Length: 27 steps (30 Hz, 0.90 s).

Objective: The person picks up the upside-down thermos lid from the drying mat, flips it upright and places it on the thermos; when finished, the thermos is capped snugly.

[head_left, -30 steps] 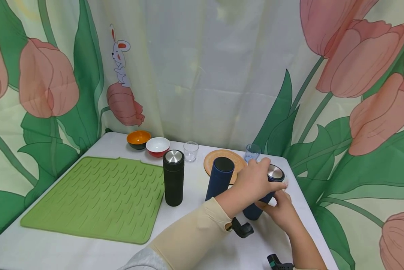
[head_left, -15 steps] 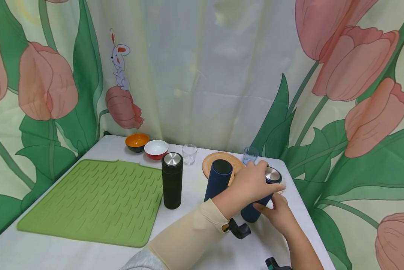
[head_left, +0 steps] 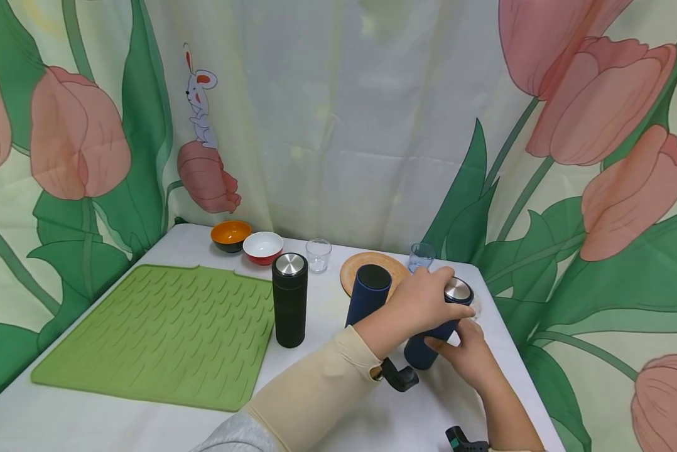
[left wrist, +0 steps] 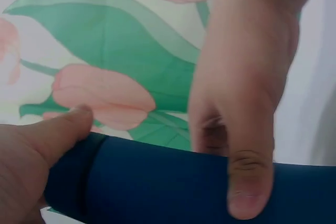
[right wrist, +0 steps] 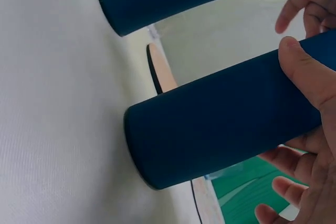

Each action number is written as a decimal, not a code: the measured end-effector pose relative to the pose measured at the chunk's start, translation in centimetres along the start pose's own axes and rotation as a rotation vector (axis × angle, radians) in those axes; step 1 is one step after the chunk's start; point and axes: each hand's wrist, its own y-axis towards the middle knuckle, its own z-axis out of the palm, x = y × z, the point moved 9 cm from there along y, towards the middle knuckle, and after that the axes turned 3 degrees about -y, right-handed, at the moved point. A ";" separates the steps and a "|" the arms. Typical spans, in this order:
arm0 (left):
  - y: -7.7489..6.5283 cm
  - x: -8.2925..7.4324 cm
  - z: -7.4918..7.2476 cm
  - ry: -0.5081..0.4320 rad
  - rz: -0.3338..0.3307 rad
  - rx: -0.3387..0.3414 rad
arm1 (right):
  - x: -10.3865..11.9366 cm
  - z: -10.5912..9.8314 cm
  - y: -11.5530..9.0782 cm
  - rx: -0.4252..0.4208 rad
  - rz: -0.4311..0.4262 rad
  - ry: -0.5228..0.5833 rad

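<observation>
A dark blue thermos [head_left: 421, 353] with a steel-topped lid [head_left: 458, 289] stands slightly tilted in the head view at the right of the table. My left hand [head_left: 423, 302] grips it around the lid from above, thumb toward the right. Lower down, my right hand [head_left: 470, 355] holds the body between thumb and fingers. Across the left wrist view the thermos body [left wrist: 157, 177] lies sideways, with the right thumb over it. In the right wrist view its base is close over the white tabletop [right wrist: 58, 108]. Left of it stands a second blue thermos [head_left: 368, 298], partly hidden by my left forearm.
A black thermos [head_left: 290, 311] stands beside a green ridged mat [head_left: 157, 339]. At the back are an orange bowl [head_left: 231, 233], a white-and-red bowl [head_left: 263, 245], a clear glass [head_left: 318, 256], a round wooden board [head_left: 352, 270] and a bluish glass [head_left: 421, 254]. A printed curtain [head_left: 344, 125] hangs behind.
Both hands keep their hold on the blue thermos in nearly the same pose. Only the head view shifts slightly; the other things stay in place.
</observation>
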 end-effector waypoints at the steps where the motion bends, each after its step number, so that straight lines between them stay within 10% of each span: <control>1: 0.0 0.0 0.0 -0.003 0.004 0.024 | 0.0 0.0 0.0 0.003 0.000 0.005; 7: -0.4 -0.3 0.2 0.081 -0.062 0.088 | -0.1 0.4 0.1 0.005 -0.019 0.026; 15: -1.0 -0.4 0.2 0.139 -0.220 -0.075 | 0.8 0.1 -0.2 -0.080 -0.139 0.036; 27: 0.3 -0.4 0.1 0.005 -0.030 0.092 | -0.1 -0.2 0.3 0.034 -0.012 0.040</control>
